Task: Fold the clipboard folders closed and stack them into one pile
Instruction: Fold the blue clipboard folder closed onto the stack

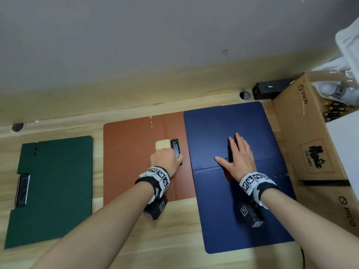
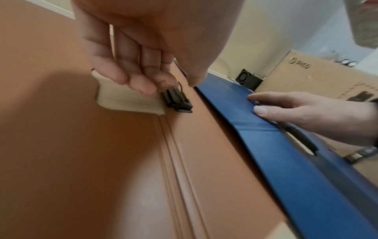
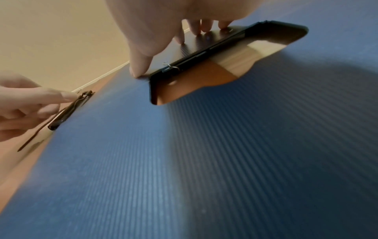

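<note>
At the bottom of the head view, two bare forearms reach up the frame over a pale wooden table (image 1: 120, 247), each wrist wearing a band of black-and-white markers. The right hand (image 1: 238, 155), right of centre, lies flat with its fingers straight on the blue folder (image 1: 246, 214); the fingertips rest on that folder's black clip (image 3: 206, 43), the thumb spread to the side. The blue folder lies open and overlaps the right edge of the brown folder (image 1: 132, 162), also open, in the middle of the frame. The left hand (image 1: 167, 159) sits on the brown folder with its fingers curled at the folder's small black clip (image 1: 176, 149), beside a notch showing table wood; whether it truly grips the clip I cannot tell. At the left, well apart, the green folder (image 1: 52, 189) lies with a clip on its left edge. Farther back, the table meets a grey wall (image 1: 155, 39); at the right stand cardboard boxes (image 1: 310, 133) printed PICO, a black box-shaped device (image 1: 270, 91) and crumpled plastic bags (image 1: 347, 55).
</note>
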A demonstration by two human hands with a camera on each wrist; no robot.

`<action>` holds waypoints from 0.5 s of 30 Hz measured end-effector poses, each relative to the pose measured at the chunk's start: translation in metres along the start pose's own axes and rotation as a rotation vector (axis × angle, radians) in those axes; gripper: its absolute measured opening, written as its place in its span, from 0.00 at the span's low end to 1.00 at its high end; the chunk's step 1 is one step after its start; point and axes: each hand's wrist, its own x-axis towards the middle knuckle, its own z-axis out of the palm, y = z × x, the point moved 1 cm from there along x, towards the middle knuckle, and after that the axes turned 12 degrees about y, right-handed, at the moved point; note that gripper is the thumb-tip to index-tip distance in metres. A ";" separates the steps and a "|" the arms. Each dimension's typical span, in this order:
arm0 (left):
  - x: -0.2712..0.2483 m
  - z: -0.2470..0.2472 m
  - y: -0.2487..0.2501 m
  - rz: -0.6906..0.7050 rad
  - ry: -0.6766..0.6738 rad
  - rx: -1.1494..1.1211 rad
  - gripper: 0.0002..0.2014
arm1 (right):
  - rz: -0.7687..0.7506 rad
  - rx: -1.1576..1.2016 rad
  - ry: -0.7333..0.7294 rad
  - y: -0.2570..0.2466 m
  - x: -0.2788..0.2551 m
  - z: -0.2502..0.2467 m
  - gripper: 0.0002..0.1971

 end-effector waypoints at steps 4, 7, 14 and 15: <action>-0.033 0.011 0.028 -0.016 -0.209 -0.397 0.25 | 0.081 0.092 0.042 0.006 -0.012 -0.006 0.41; -0.040 0.031 0.046 -0.190 -0.229 -0.584 0.20 | 0.126 0.131 0.004 0.012 -0.026 -0.005 0.41; -0.056 0.044 0.044 -0.441 -0.158 -1.097 0.08 | 0.136 0.219 -0.029 -0.002 -0.037 -0.008 0.40; -0.057 0.045 0.038 -0.441 -0.128 -1.109 0.07 | 0.126 0.241 -0.035 -0.006 -0.040 -0.011 0.40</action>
